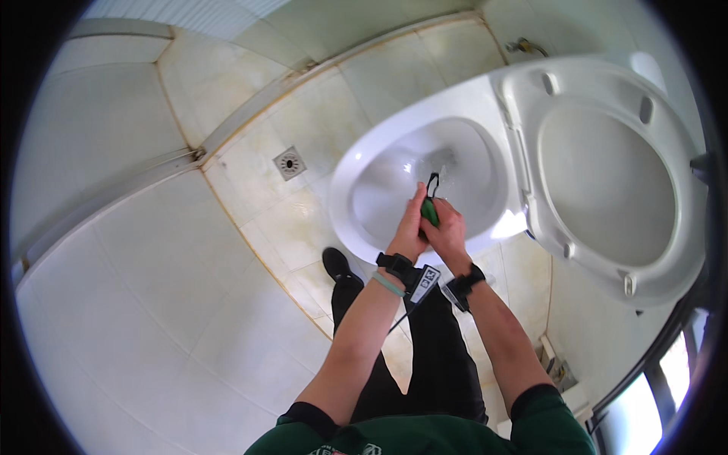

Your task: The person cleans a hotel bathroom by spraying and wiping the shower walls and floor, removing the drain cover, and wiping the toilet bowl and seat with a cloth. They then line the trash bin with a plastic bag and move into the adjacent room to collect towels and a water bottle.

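Observation:
Both of my hands are together over the near part of a white ceramic toilet bowl (375,165). My left hand (408,228) and my right hand (447,228) are closed around a small green object (429,211). A narrow black loop (433,183) sticks out from its far end, above the bowl. My fingers cover most of the green object, so I cannot tell exactly what it is. Beyond the loop, water (443,162) shows at the bottom of the bowl. The toilet seat (611,273) and its lid stand raised at the right.
A square metal floor drain (290,164) is set in the stained tile floor (273,210), left of the toilet. A raised ledge (250,128) borders the floor. At the wall behind the toilet is a metal valve (526,46). My shoe (335,263) stands beside the bowl.

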Demonstrator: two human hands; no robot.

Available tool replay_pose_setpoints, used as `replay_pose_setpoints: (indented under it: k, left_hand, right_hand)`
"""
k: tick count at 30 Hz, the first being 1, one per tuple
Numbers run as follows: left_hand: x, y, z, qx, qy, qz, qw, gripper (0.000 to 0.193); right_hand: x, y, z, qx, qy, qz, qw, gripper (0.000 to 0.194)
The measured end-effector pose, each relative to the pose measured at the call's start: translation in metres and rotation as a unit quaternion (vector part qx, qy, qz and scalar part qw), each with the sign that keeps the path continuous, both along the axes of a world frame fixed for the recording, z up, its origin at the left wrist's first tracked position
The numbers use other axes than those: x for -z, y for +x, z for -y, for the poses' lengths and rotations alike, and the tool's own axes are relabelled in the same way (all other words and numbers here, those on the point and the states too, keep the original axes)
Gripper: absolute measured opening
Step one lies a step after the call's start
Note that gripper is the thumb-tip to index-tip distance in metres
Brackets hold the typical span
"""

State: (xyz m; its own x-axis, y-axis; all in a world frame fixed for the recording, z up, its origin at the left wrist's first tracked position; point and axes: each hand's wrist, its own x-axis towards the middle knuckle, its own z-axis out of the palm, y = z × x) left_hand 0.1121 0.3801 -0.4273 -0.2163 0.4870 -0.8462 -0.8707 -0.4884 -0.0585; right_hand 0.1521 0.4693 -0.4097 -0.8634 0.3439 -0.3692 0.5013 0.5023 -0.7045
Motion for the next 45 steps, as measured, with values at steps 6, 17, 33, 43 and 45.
replay_pose_setpoints:
  k: [6, 17, 33, 43, 45]
  left_hand:
    - [0.023, 0.015, 0.010, 0.021, 0.041, -0.129, 0.991, 0.024]
    - [0.012, 0.030, -0.005, 0.095, -0.172, -0.166, 0.966, 0.032]
    - [-0.054, 0.009, 0.017, 0.011, 0.027, -0.245, 0.969, 0.024]
    - [-0.099, 0.014, -0.034, 0.048, -0.458, -0.501, 0.732, 0.024]
    - [-0.117, 0.016, -0.030, 0.067, -0.440, -0.614, 0.652, 0.030]
  right_hand:
    - [-0.021, -0.004, 0.000, 0.096, -0.246, 0.039, 0.964, 0.031]
    - [-0.014, 0.010, -0.031, 0.227, -0.336, 0.077, 0.911, 0.039]
    - [-0.098, -0.015, -0.002, -0.147, -0.071, -0.138, 0.977, 0.026]
    - [-0.069, 0.000, -0.023, 0.344, -0.515, 0.006, 0.785, 0.036]
    - [-0.077, 0.004, -0.033, 0.328, -0.634, 0.034, 0.700, 0.039]
